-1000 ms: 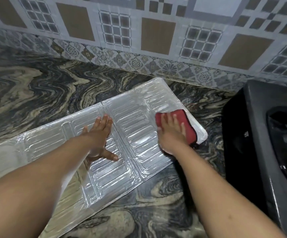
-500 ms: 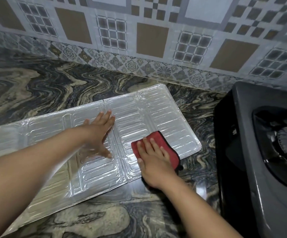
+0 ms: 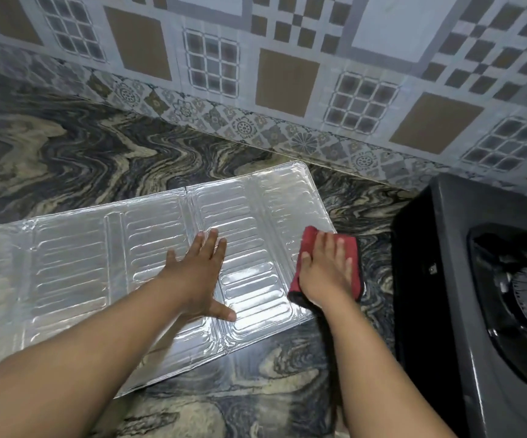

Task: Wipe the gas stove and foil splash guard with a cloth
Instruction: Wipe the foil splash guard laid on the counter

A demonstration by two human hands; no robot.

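Our right hand (image 3: pixel 327 273) has swept the red cloth (image 3: pixel 353 263) back out to the foil splash guard's (image 3: pixel 76 263) end nearest the gas stove (image 3: pixel 439 279), so that panel is getting another pass. Fingers flat, the cloth lies under the palm; our left hand (image 3: pixel 197 279), spread flat, pins the guard to the counter (image 3: pixel 66 159).

No legible text is showing anywhere; a small mark on the gas stove (image 3: pixel 433 268) is reading too blurred.
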